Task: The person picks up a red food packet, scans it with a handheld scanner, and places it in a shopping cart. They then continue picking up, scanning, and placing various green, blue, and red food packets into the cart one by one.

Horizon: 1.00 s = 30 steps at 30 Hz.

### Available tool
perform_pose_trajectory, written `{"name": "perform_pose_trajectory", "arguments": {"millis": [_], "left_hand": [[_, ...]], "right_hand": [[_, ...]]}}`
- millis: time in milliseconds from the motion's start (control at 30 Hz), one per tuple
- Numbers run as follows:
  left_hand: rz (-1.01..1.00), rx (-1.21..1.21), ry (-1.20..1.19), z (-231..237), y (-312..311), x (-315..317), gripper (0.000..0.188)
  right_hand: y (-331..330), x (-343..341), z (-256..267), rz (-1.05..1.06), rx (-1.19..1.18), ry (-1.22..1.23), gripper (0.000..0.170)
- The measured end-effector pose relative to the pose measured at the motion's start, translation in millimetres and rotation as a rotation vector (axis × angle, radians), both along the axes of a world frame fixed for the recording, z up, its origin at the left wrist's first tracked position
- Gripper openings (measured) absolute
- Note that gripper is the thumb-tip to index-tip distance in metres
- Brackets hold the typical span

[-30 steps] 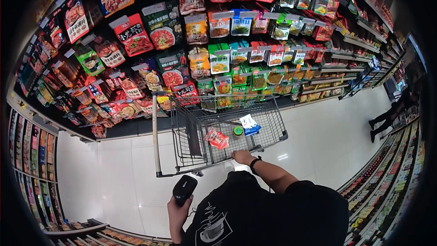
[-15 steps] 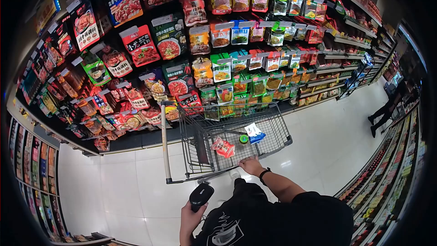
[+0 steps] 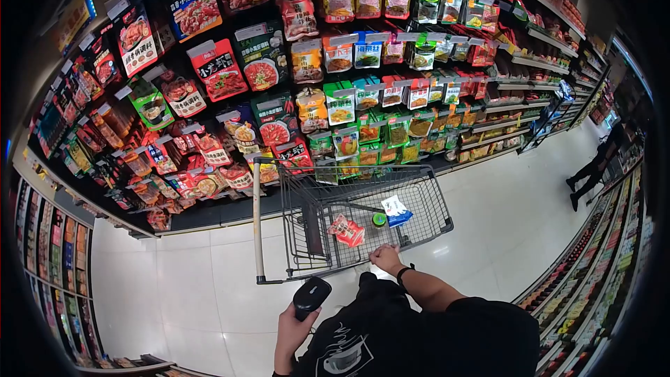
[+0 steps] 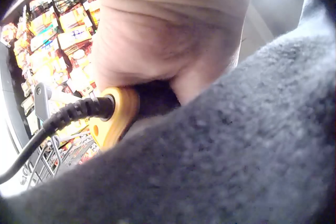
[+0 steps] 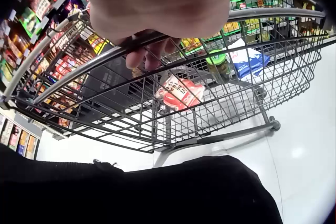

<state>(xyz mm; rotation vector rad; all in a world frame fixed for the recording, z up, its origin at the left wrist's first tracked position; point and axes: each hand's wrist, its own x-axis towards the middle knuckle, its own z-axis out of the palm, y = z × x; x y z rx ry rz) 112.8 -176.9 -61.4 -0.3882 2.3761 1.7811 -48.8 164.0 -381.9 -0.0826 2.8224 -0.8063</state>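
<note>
Many rows of hanging packets (image 3: 262,63) fill the display in front of me, mostly red to the left, more green and yellow toward the middle. Pale glossy floor (image 3: 188,272) below. More stocked shelves (image 3: 593,255) lower right; a person (image 3: 600,164) in dark clothes is well off to the right.

Wire cart (image 3: 257,237) sits sideways between me and the display, handle end to my left. Right hand (image 3: 387,258) grips its near top rail, fingers curled over. Left hand (image 3: 293,329) is closed around a black handheld device (image 3: 312,295), held up outside the cart near its handle-end corner. Yellow collar (image 4: 123,111) and ribbed black cable (image 4: 73,115) show by the left palm.

Cart contents, on the wire bottom: red packet (image 3: 347,230) lying nearest the handle end, blue-and-white packet (image 3: 397,211) farthest from it, green-lidded jar (image 5: 219,69) upright between them, just beside the blue-and-white one. Can't tell if those two touch.
</note>
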Motion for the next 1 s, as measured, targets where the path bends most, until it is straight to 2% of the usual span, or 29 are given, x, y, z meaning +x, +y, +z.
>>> {"name": "perform_pose_trajectory", "arguments": {"millis": [200, 300, 400, 433, 467, 533, 600, 633, 700, 733, 767, 800, 833, 933, 1000], "left_hand": [[-0.027, -0.057, -0.068, 15, 9, -10, 0.041], [-0.001, -0.046, -0.014, 14, 12, -19, 0.041], [0.017, -0.054, -0.064, 21, 15, -32, 0.038], [0.025, -0.056, -0.046, 21, 15, -36, 0.039], [0.034, -0.060, -0.029, 18, 15, -40, 0.040], [0.038, -0.064, 0.005, 14, 17, -50, 0.040], [0.032, -0.061, 0.043, 12, 20, -62, 0.039], [0.038, -0.061, 0.041, 14, 22, -67, 0.039], [0.052, -0.056, 0.036, 18, 27, -76, 0.038], [0.074, -0.052, 0.043, 18, 29, -79, 0.038], [0.097, -0.048, 0.050, 17, 30, -81, 0.038], [0.122, -0.043, 0.057, 17, 32, -83, 0.038], [0.146, -0.051, -0.014, 29, 36, -85, 0.038], [0.235, -0.045, -0.030, 35, 42, -83, 0.037], [0.299, 0.000, -0.005, 28, 43, -79, 0.035]], "right_hand": [[13, -17, 23, 0.065, -0.024, -0.173, 0.040], [18, -34, 37, 0.079, 0.004, -0.291, 0.034], [32, -78, 58, 0.136, -0.282, -0.294, 0.028], [37, -101, 70, 0.234, -0.295, -0.093, 0.025], [39, -130, 91, 0.201, -0.310, -0.070, 0.025], [38, -196, 151, 0.134, -0.376, -0.015, 0.024], [33, -248, 261, 0.129, -0.381, 0.196, 0.027], [30, -271, 313, 0.088, -0.463, 0.245, 0.028], [25, -325, 398, 0.136, -0.439, 0.561, 0.031], [20, -346, 444, 0.081, -0.446, 0.503, 0.031], [20, -381, 475, 0.191, -0.481, 0.721, 0.031], [10, -393, 518, 0.144, -0.494, 0.748, 0.030], [1, -408, 561, 0.201, -0.495, 0.844, 0.031], [-20, -478, 646, 0.204, -0.405, 0.941, 0.037], [-39, -529, 682, 0.218, -0.480, 1.028, 0.046]]}}
